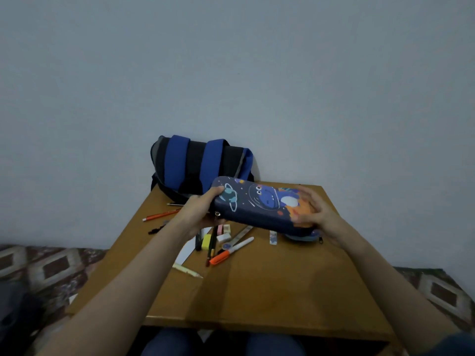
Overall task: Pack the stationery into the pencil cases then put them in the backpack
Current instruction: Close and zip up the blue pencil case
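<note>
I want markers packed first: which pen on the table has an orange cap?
The white marker lying slantwise below the ruler, orange cap toward the person; the pens left of it are dark.

No words, numbers or brand marks can be read. The pencil case (259,206) between the left hand (201,210) and right hand (320,214) bears only drawings; the ruler (245,232) beneath it is too blurred to read.

Both hands have the navy hard-shell pencil case with a space-dino print (259,206) held over the brown wooden table (257,291). The left hand (200,211) grips its 9 o'clock end and the right hand (317,213) its 3 o'clock end. The blue-and-black fabric backpack (195,165) sits at 12 o'clock. An orange-capped white marker (231,250) lies among loose stationery at about 7 o'clock, below the case.
</note>
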A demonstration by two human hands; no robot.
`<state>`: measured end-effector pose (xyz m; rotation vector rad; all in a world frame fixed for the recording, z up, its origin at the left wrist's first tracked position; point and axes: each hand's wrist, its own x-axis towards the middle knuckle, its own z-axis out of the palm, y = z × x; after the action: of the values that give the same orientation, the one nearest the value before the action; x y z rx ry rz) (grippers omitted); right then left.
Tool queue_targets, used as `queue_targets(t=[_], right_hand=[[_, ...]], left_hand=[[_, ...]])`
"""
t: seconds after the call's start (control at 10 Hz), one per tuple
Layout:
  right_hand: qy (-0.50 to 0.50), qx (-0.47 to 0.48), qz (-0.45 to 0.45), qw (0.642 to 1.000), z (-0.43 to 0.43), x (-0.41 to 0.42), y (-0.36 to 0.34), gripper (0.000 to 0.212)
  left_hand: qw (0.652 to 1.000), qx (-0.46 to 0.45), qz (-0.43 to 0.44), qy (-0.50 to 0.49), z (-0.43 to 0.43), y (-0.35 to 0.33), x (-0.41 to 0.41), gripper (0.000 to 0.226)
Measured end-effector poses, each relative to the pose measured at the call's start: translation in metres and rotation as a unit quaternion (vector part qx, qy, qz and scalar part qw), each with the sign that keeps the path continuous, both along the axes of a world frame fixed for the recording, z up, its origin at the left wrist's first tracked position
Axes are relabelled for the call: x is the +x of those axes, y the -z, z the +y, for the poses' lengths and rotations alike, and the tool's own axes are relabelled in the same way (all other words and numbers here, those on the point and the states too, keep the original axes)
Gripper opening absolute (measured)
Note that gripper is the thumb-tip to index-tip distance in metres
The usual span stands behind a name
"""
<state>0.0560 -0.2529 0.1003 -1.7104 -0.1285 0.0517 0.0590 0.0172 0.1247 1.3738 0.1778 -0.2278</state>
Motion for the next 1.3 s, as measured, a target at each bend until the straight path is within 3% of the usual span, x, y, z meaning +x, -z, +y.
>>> queue_targets(t=[0.1, 0.2, 0.3, 0.4, 0.5, 0.6, 0.7, 0.8, 0.9, 1.0, 1.1, 1.2, 1.3], right_hand=[[0.075, 0.265, 0.059, 0.959, 0.023, -0.010, 0.013, 0.068], [0.080, 0.371, 0.141, 0.914, 0.069, -0.025, 0.032, 0.061], [0.151, 0.432, 0.167, 0.874, 0.098, -0.030, 0.034, 0.041], [0.216, 0.429, 0.159, 0.863, 0.099, -0.027, 0.035, 0.039], [0.236, 0.411, 0.164, 0.865, 0.099, -0.029, 0.037, 0.040], [0.254, 0.404, 0.168, 0.862, 0.098, -0.031, 0.037, 0.047], [0.270, 0.398, 0.167, 0.861, 0.094, -0.031, 0.038, 0.052], [0.276, 0.384, 0.162, 0.866, 0.084, -0.029, 0.040, 0.052], [0.215, 0.354, 0.175, 0.893, 0.070, -0.031, 0.039, 0.039], [0.109, 0.317, 0.216, 0.917, 0.056, -0.038, 0.036, 0.022], [0.026, 0.258, 0.251, 0.933, 0.048, -0.046, 0.031, 0.042], [-0.036, 0.179, 0.295, 0.938, 0.040, -0.055, 0.026, 0.084], [-0.053, 0.187, 0.324, 0.926, 0.034, -0.063, 0.021, 0.089]], left_hand=[[0.998, -0.049, -0.015, -0.027, -0.012, 0.018, -0.010, 0.044], [0.998, -0.049, -0.039, -0.018, -0.034, 0.036, -0.021, 0.046], [0.998, -0.030, -0.049, -0.002, -0.046, 0.046, -0.036, 0.053], [0.999, -0.034, -0.022, 0.010, -0.047, 0.059, -0.046, 0.062], [0.999, -0.009, -0.019, 0.029, -0.053, 0.069, -0.058, 0.029], [0.993, 0.094, -0.064, -0.013, -0.060, 0.074, -0.062, 0.003], [0.944, 0.293, -0.153, -0.016, -0.059, 0.077, -0.061, 0.012], [0.875, 0.418, -0.242, 0.012, -0.049, 0.077, -0.061, 0.020], [0.893, 0.377, -0.244, -0.039, -0.031, 0.073, -0.053, 0.016], [0.927, 0.280, -0.237, -0.080, -0.015, 0.064, -0.046, 0.010], [0.931, 0.261, -0.251, -0.035, -0.012, 0.056, -0.044, 0.017], [0.923, 0.287, -0.255, -0.010, -0.011, 0.054, -0.037, 0.012], [0.932, 0.296, -0.208, -0.023, 0.000, 0.057, -0.021, 0.015]])
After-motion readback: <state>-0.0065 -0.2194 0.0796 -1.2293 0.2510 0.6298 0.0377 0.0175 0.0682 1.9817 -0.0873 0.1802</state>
